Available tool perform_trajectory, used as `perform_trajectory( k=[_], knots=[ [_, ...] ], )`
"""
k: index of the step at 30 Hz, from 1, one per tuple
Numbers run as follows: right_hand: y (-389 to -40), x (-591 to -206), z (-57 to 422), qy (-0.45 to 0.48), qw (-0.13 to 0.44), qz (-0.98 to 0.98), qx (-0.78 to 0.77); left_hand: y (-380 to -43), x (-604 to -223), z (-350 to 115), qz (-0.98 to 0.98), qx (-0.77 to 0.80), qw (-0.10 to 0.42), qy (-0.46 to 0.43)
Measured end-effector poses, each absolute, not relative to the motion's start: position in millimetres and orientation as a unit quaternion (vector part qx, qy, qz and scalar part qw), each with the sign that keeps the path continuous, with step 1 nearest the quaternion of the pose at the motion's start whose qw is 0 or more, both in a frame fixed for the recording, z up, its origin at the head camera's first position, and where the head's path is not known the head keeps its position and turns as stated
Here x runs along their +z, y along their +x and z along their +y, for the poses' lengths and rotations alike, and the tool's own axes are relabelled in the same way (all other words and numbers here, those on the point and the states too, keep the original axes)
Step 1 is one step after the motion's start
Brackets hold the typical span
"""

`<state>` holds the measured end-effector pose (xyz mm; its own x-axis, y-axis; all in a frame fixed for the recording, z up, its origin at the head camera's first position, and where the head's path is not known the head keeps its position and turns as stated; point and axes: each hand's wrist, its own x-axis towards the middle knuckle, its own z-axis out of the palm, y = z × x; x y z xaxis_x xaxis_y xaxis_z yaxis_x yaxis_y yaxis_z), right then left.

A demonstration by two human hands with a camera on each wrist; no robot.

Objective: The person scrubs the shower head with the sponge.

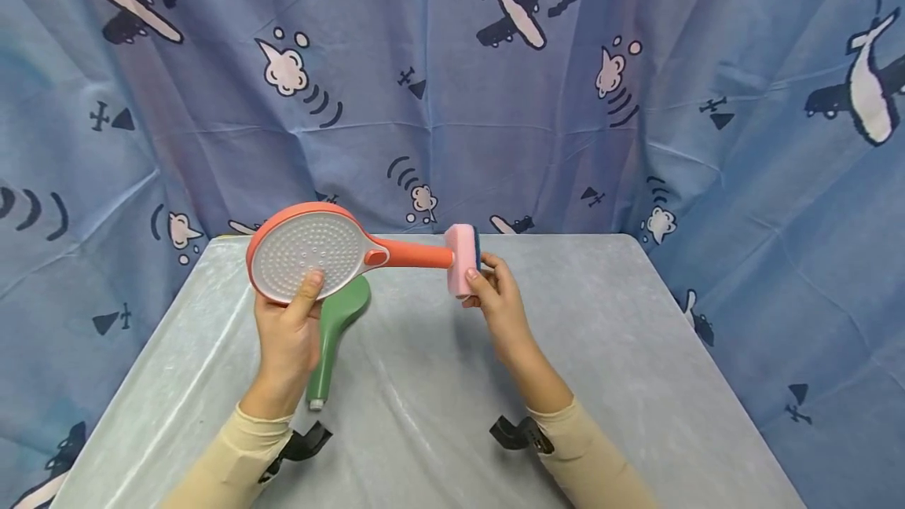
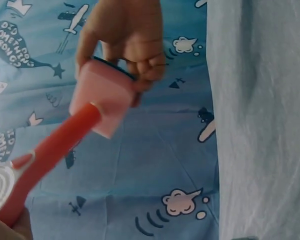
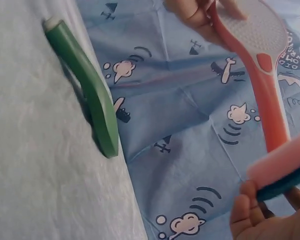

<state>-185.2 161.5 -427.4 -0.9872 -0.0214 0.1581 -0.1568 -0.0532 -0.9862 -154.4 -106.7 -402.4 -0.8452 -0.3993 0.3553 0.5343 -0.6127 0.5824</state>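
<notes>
An orange shower head [image 1: 417, 254] with a pale spray face is held up over the table, its handle pointing right. My left hand [image 1: 286, 336] grips it by the round head, thumb across the spray face. In my right hand [image 1: 505, 309] is a pink sponge [image 1: 463, 258] with a dark blue-green scouring side, pinched between thumb and fingers. The sponge's pink side touches the end of the orange handle; the left wrist view shows this contact at the handle tip [image 2: 92, 112]. Below and behind the left hand lies a green shower head [image 3: 97, 100] on the table.
A grey-white cover spreads over the table [image 1: 601, 352]. Behind it and at both sides hangs a blue curtain [image 1: 424, 100] printed with planes and clouds. Black straps [image 1: 523, 434] sit at both wrists.
</notes>
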Motion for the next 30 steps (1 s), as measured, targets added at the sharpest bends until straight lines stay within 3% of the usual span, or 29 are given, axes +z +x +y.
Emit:
perform_trajectory(
  k=[11, 16, 21, 30],
  knots=[
    [-190.4, -407.8, 185.4, 0.075, 0.094, -0.607, 0.786, -155.3, -398.1, -113.4, -0.612, -0.756, 0.223, -0.061],
    [-190.0, -403.2, 191.5, 0.07, 0.083, -0.623, 0.774, -153.3, -395.3, -121.4, -0.643, -0.73, 0.205, -0.105],
    [-190.5, -400.8, 196.6, 0.072, 0.088, -0.627, 0.771, -153.1, -392.0, -131.1, -0.661, -0.701, 0.202, -0.173],
    [-191.4, -400.9, 200.3, 0.057, 0.104, -0.636, 0.762, -148.1, -390.0, -132.0, -0.769, -0.578, 0.223, -0.157]
  ],
)
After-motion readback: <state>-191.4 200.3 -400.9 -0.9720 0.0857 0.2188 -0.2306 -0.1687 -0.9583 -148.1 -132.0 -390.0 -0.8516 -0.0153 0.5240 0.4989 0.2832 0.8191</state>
